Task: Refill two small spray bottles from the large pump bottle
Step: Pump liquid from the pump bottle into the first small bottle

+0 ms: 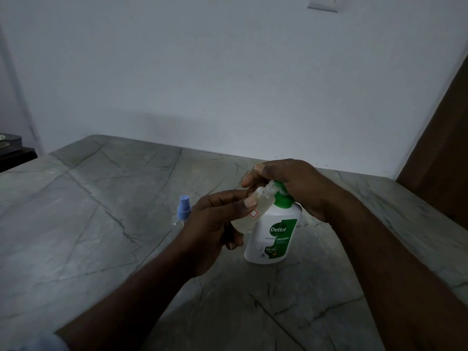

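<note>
A large white pump bottle (274, 236) with a green label and green pump stands on the grey marble table (101, 224). My right hand (291, 183) rests on top of its pump head, covering most of it. My left hand (215, 224) holds a small clear spray bottle (255, 203) without its cap, tilted, with its open neck up against the green pump spout. The small bottle holds some pale liquid. A second small spray bottle (182, 210) with a blue spray cap stands on the table just left of my left hand, partly hidden by it.
A white wall runs behind the table. A brown wooden panel (440, 153) stands at the right edge. A dark object (12, 148) sits past the table's far left corner. A wall switch plate (323, 2) is at the top.
</note>
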Demonstrator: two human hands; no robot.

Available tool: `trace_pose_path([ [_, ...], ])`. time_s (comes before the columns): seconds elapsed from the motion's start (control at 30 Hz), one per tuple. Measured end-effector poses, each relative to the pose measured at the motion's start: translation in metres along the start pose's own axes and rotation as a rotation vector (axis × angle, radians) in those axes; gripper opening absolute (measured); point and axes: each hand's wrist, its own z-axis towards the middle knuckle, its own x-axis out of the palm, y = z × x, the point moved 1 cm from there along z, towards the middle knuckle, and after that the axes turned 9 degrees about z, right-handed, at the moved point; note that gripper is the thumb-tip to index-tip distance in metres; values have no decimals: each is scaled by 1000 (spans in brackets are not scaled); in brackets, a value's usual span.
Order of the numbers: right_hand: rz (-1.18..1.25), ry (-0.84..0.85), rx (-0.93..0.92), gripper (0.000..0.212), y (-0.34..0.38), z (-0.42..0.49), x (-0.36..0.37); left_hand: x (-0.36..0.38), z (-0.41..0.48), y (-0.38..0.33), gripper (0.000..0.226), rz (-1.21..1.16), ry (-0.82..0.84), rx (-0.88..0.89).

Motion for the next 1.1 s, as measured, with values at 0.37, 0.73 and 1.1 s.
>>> trace_pose_path([
  [0.37, 38, -37, -28, 40, 7, -5, 0, -2, 0, 0, 24, 22, -9, 5],
  [0.73, 93, 22, -40, 37, 2, -1, -1, -1, 0, 0, 26, 23, 11, 27],
  [1.1, 70, -20, -62, 51, 6, -4, 0, -2, -2, -1, 29, 62, -19, 39],
])
